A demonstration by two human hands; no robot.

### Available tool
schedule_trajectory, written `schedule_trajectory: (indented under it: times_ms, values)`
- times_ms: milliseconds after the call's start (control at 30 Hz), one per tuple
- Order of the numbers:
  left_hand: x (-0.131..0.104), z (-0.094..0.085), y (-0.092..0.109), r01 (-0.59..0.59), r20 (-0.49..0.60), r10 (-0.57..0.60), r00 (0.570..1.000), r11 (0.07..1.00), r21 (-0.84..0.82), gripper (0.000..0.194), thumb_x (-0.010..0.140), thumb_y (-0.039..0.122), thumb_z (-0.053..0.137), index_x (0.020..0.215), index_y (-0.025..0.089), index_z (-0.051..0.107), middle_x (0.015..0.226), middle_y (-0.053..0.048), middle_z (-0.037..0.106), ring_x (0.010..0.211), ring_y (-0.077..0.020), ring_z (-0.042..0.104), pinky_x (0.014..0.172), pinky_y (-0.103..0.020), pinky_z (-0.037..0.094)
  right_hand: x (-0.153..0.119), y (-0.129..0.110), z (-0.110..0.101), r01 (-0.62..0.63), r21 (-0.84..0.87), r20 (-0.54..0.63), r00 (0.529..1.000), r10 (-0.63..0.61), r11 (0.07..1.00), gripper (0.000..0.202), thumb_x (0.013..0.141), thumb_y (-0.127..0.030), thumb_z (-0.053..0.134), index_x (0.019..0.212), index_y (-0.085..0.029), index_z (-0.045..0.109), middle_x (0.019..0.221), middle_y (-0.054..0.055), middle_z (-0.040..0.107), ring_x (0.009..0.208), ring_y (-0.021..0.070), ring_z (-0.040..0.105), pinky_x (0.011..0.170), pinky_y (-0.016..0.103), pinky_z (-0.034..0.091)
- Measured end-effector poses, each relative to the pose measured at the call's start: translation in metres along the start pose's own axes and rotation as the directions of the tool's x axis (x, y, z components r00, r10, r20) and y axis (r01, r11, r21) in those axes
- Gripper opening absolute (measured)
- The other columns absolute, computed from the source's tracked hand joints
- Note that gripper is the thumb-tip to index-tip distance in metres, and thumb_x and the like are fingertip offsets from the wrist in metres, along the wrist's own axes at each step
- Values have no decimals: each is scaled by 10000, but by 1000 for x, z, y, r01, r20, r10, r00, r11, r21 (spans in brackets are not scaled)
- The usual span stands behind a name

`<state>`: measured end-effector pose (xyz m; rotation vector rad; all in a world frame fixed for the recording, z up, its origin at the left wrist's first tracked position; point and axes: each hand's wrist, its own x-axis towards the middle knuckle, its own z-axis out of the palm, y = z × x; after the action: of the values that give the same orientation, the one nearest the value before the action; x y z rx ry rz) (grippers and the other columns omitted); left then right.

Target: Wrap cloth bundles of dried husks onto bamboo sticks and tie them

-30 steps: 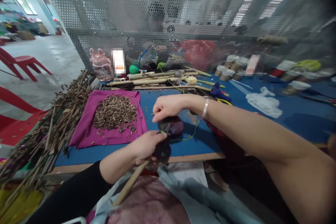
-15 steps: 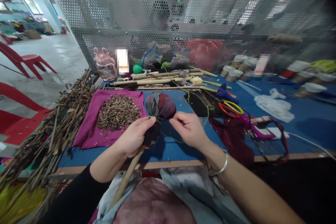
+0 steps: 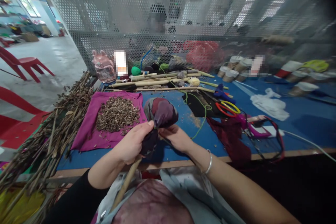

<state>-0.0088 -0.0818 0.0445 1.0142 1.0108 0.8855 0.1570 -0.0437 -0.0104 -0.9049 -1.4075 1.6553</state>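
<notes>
A rounded bundle of dark grey and maroon cloth (image 3: 165, 112) sits on top of a pale wooden stick (image 3: 127, 182) that slants down toward my lap. My left hand (image 3: 133, 141) is closed around the gathered cloth at the bundle's neck, thumb on top. Just right of the neck, my right hand (image 3: 177, 138) is closed under the bundle; what its fingertips pinch is hidden. A thin green string (image 3: 201, 126) runs across the blue table from the right hand's side toward the back.
A magenta cloth (image 3: 85, 129) bears a heap of dried plant bits (image 3: 118, 113). Dry stalks (image 3: 63, 119) lie at the left edge. Sticks (image 3: 157, 82) and yarn balls line the back. Red-handled scissors (image 3: 225, 109), maroon cloth (image 3: 233, 140) and white plastic (image 3: 270, 103) are on the right.
My right hand has moved left and in under the bundle, close against my left hand. The bundle has turned, showing more maroon cloth. The camera view has shifted slightly.
</notes>
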Motion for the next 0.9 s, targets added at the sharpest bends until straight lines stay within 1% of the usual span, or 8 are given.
schedule_trajectory:
  times_ms: [100,167,233,300,400,533,733,900]
  values:
    - [0,-9,6,-40,-83,39,996,999,-17,434,782,576,552,679,154,559,545,10,563,475,-100,491,445,-198,388,-18,-4,2,-146,140,249,963,108,979,634,733,-650,602,1177,-211,489,916,64,648,722,146,599,707,303,463]
    - [2,-15,9,-17,-155,12,988,999,-33,432,774,579,552,667,161,541,497,19,534,402,-90,452,375,-187,346,-31,-8,-1,-215,94,294,939,179,972,679,795,-645,532,1295,-225,347,935,79,646,635,130,587,636,295,468]
    - [5,-18,11,-3,-181,-14,983,996,-93,418,750,573,577,662,167,531,470,32,505,346,-77,407,316,-171,294,-38,-14,-4,-166,-25,122,978,168,986,611,835,-631,479,1267,-213,373,974,96,638,651,127,570,623,288,464]
    - [7,-16,11,-6,-134,-14,991,989,-147,421,733,573,593,650,165,527,469,31,499,331,-71,394,295,-165,282,-36,-21,-4,-51,-146,-106,994,36,988,529,850,-612,460,1182,-202,483,1111,122,612,868,165,585,756,315,467]
    - [9,-9,8,21,-68,-31,997,991,-132,440,736,588,583,651,160,533,469,24,499,337,-77,407,294,-171,297,-20,-30,5,101,-208,-132,983,-131,973,419,822,-537,533,1080,-213,600,1226,90,586,1135,209,509,947,344,400]
    - [12,-2,4,-15,-128,9,992,999,-48,403,748,566,594,676,179,506,476,56,442,352,-74,389,316,-176,315,-2,-32,23,113,-72,-20,993,-115,991,318,750,-460,624,900,-181,658,974,65,680,947,209,596,886,346,441]
    - [17,-4,-1,-36,-144,54,988,991,125,363,814,537,515,723,187,478,538,69,389,415,-73,361,357,-179,310,-10,-30,21,142,-319,-258,938,-230,937,194,794,-343,591,754,-157,629,694,22,616,675,139,531,663,259,421]
    - [22,-3,-3,-50,-103,78,992,968,247,277,859,458,450,774,194,455,631,64,396,519,-91,376,480,-215,346,-20,-29,17,197,-141,-302,925,-232,970,204,876,-373,507,817,-185,558,525,-70,353,456,77,303,438,209,239]
